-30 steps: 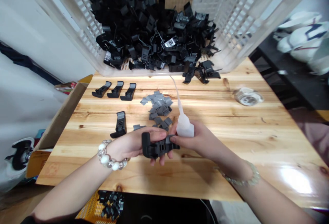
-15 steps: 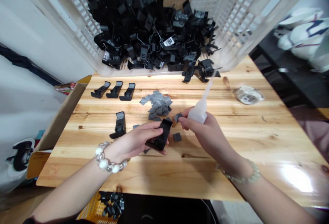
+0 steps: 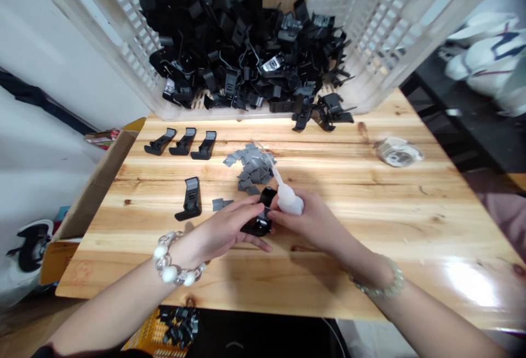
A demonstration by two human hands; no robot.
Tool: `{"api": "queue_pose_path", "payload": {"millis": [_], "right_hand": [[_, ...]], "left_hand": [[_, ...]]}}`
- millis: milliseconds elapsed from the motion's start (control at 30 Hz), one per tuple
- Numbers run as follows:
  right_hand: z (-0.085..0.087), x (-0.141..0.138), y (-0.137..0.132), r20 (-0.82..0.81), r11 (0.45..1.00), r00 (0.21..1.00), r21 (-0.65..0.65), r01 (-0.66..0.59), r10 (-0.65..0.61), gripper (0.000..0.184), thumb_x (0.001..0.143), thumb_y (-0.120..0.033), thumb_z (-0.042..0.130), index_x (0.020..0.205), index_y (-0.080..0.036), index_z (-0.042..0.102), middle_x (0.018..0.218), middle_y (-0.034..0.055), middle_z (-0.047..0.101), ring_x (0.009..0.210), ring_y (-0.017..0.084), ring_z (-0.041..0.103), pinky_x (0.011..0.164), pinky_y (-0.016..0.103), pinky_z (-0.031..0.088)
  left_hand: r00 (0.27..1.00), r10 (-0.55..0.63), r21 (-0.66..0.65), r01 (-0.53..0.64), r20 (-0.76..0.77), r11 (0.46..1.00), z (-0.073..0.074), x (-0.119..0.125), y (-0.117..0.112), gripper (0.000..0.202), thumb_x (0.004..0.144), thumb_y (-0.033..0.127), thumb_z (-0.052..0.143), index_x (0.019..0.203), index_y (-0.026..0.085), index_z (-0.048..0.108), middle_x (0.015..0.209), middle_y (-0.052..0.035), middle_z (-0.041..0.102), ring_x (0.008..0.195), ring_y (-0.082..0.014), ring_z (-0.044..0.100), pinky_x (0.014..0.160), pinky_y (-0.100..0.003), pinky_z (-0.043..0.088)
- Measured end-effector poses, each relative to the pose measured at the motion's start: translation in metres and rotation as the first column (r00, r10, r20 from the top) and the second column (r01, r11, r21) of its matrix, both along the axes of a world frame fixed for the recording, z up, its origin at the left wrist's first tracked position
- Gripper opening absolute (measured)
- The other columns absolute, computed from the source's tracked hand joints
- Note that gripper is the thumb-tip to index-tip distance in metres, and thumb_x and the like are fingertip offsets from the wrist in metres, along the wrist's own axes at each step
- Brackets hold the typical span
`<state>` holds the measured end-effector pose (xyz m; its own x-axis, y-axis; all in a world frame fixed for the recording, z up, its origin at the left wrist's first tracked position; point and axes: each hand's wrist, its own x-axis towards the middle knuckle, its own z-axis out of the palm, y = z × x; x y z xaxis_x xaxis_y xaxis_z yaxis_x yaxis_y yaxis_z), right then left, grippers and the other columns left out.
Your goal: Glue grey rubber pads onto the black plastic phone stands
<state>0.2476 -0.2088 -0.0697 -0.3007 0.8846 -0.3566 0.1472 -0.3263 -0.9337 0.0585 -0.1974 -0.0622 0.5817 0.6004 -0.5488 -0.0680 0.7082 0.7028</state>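
black clip (image 3: 258, 228) sits in the left hand (image 3: 224, 225), near the middle of the wooden table (image 3: 361, 182), and serves as the clock's centre here. the left fingers are wrapped round it, thumb along the near side of its upper end. the right hand (image 3: 314, 218), at three, grasps a white squeeze bottle (image 3: 291, 203), its thin nozzle aimed toward eleven over the heap of grey squares (image 3: 255, 169). the right thumb and fingertips meet the clip; whether they also pinch something small, i cannot tell.

two loose grey squares (image 3: 217, 205) lie between nine and ten, just beyond the left hand. farther that way is a single clip (image 3: 191, 199), while a row of three clips (image 3: 204, 145) lies between ten and eleven. at twelve stands a white basket (image 3: 365, 95) piled with black clips (image 3: 242, 67). a clear roll (image 3: 398, 152) rests at two.
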Motion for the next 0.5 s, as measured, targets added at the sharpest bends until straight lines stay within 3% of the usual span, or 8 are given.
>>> {"api": "queue_pose_path", "payload": {"millis": [133,333,500], "right_hand": [[0.0009,0.0007,0.0011,-0.055,0.999,0.998,-0.031,-0.030,0.028,0.017,0.078,-0.031,0.069,0.080,-0.019,0.058,0.070,0.0015,0.069,0.070,0.018,0.066,0.073,0.032,0.050],[-0.0039,-0.0001,0.0009,0.084,0.998,0.996,0.049,-0.032,0.027,0.017,0.079,-0.033,0.068,0.080,-0.018,0.060,0.075,0.0031,0.070,0.074,0.019,0.064,0.070,0.031,0.046],[-0.0034,-0.0006,0.0003,0.090,0.996,0.996,0.090,0.001,-0.009,0.021,0.079,-0.037,0.070,0.083,-0.018,0.061,0.078,0.0026,0.067,0.073,0.016,0.061,0.067,0.029,0.046]], "left_hand": [[1.000,0.001,0.015,-0.001,-0.006,1.000,-0.0001,-0.0003,0.0013,0.023,0.089,0.031,0.062,0.105,0.016,0.067,0.091,-0.0074,0.063,0.088,-0.0205,0.060,0.070,-0.038,0.061],[1.000,-0.007,0.062,0.008,-0.023,0.998,-0.0021,-0.0009,-0.0003,0.016,0.088,0.025,0.061,0.099,0.015,0.067,0.094,-0.0066,0.061,0.090,-0.0190,0.059,0.069,-0.036,0.062],[0.999,0.037,0.081,-0.034,-0.031,0.996,-0.0032,0.0033,-0.0008,0.016,0.085,0.027,0.064,0.092,0.013,0.066,0.087,-0.0064,0.060,0.082,-0.0176,0.059,0.061,-0.033,0.062]]}}
